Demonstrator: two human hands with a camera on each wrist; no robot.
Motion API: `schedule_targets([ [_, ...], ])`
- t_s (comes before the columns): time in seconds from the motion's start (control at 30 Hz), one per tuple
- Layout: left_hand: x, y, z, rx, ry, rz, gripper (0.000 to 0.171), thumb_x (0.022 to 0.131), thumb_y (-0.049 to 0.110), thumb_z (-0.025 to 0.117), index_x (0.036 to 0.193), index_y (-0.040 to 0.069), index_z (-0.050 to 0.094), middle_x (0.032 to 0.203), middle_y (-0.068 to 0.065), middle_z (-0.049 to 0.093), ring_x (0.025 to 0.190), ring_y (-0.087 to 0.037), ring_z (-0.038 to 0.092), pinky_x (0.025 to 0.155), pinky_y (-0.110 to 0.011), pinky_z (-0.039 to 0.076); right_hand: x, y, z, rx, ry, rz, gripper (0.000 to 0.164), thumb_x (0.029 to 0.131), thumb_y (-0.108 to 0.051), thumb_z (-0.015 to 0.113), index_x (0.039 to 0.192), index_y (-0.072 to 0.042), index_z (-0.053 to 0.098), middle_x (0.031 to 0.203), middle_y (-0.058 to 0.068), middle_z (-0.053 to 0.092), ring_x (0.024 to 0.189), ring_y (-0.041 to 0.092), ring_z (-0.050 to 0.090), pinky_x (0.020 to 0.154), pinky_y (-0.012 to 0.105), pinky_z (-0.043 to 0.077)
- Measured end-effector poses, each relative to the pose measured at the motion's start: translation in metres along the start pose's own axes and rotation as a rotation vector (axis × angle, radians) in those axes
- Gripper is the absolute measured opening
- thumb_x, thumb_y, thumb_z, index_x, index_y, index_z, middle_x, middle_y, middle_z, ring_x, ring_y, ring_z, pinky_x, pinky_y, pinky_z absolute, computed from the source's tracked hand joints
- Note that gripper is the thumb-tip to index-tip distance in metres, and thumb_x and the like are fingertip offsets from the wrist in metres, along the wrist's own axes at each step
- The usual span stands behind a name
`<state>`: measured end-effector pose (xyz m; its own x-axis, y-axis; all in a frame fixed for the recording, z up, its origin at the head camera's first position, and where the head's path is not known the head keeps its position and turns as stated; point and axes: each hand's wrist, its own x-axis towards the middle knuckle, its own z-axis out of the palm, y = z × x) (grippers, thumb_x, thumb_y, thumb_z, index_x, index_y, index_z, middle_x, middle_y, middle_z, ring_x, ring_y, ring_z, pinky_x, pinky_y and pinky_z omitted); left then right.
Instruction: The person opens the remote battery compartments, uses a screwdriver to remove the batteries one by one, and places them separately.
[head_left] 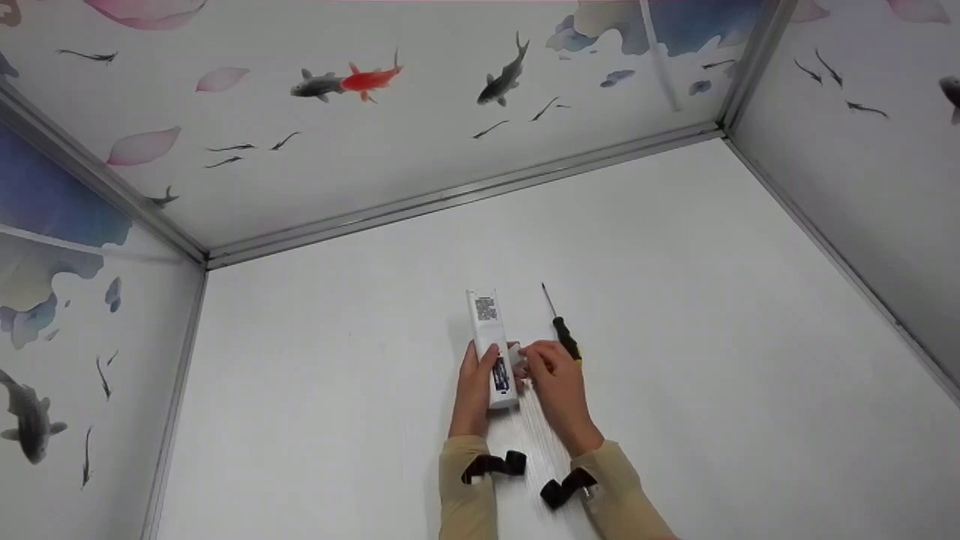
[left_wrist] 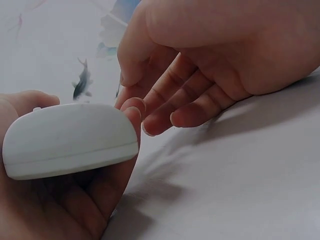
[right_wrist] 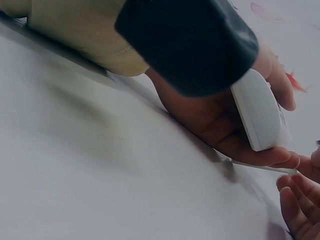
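Note:
My left hand (head_left: pixel 472 390) grips a white remote control (head_left: pixel 491 330), its back facing up, with the thumb across it and the fingers curled beneath. The battery compartment (head_left: pixel 501 375) lies uncovered, and dark batteries appear inside. Beside the remote is a small white battery cover (head_left: pixel 516 355), seen as a thin strip in the right wrist view. My right hand (head_left: pixel 561 386) pinches the cover's edge, close to the left fingertips. The left wrist view shows the remote's rounded end (left_wrist: pixel 70 142), with the right hand (left_wrist: pixel 215 60) just beyond; the cover is hidden there.
A screwdriver (head_left: pixel 566 339) with a black handle lies on the white table (head_left: pixel 337 420), just beyond the right hand. Panels (head_left: pixel 420 150) printed with fish and petals border the table at the back and both sides. A black strap (head_left: pixel 495 465) circles each wrist.

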<state>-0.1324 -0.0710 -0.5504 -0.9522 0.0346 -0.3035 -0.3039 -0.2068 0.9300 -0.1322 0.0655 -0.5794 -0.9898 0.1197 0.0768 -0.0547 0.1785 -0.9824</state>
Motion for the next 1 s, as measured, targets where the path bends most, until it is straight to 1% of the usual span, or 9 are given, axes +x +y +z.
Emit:
schedule_targets([
  [0.1,-0.0057,0.0079,0.0024,0.02,0.001,0.003,0.046,0.092,0.037,0.047,0.133,0.019,0.036,0.112,-0.009,0.058,0.088,-0.03,0.058,0.069,-0.033,0.048,0.0004,0.0006,0.0002,-0.004,-0.006,-0.004,0.025,0.089,-0.037,0.052,0.088,-0.018,0.068,0.099,-0.008,0.056,0.084,0.01,0.054,0.067,0.029,0.046],
  [0.17,-0.0077,0.0101,0.0032,0.017,-0.001,0.011,0.046,0.092,0.036,0.047,0.133,0.018,0.036,0.113,-0.009,0.058,0.089,-0.03,0.057,0.069,-0.033,0.048,0.0002,0.0,0.0003,-0.009,-0.002,-0.006,0.024,0.089,-0.036,0.053,0.087,-0.018,0.068,0.098,-0.008,0.056,0.083,0.01,0.054,0.066,0.028,0.046],
  [0.33,-0.0072,0.0088,0.0024,-0.019,-0.023,0.024,0.044,0.092,0.035,0.047,0.131,0.017,0.037,0.113,-0.011,0.058,0.087,-0.035,0.057,0.068,-0.035,0.049,-0.0006,-0.0023,0.0002,-0.02,0.012,-0.013,0.022,0.089,-0.034,0.053,0.085,-0.018,0.068,0.096,-0.009,0.057,0.081,0.01,0.055,0.064,0.028,0.047],
  [0.6,-0.0073,0.0087,0.0028,-0.011,-0.024,0.022,0.043,0.092,0.035,0.047,0.131,0.018,0.038,0.113,-0.01,0.059,0.089,-0.036,0.057,0.068,-0.035,0.049,-0.0001,-0.0009,0.0008,-0.045,0.013,-0.034,0.022,0.09,-0.032,0.053,0.084,-0.016,0.068,0.095,-0.009,0.056,0.08,0.009,0.054,0.064,0.027,0.046],
  [0.8,-0.0082,0.0089,0.0031,0.002,-0.037,0.036,0.04,0.093,0.034,0.046,0.129,0.017,0.039,0.114,-0.01,0.058,0.091,-0.034,0.056,0.069,-0.034,0.048,-0.0012,-0.0008,0.0014,-0.096,0.018,-0.037,0.02,0.09,-0.031,0.053,0.084,-0.019,0.068,0.094,-0.011,0.055,0.08,0.006,0.055,0.067,0.026,0.047],
  [1.0,-0.0081,0.0083,0.0028,-0.018,-0.047,0.047,0.039,0.093,0.033,0.045,0.128,0.016,0.039,0.114,-0.011,0.058,0.089,-0.037,0.056,0.068,-0.035,0.048,-0.0017,-0.0013,0.0016,-0.114,0.022,-0.036,0.021,0.09,-0.033,0.053,0.083,-0.02,0.068,0.093,-0.012,0.055,0.079,0.006,0.055,0.067,0.027,0.046],
])
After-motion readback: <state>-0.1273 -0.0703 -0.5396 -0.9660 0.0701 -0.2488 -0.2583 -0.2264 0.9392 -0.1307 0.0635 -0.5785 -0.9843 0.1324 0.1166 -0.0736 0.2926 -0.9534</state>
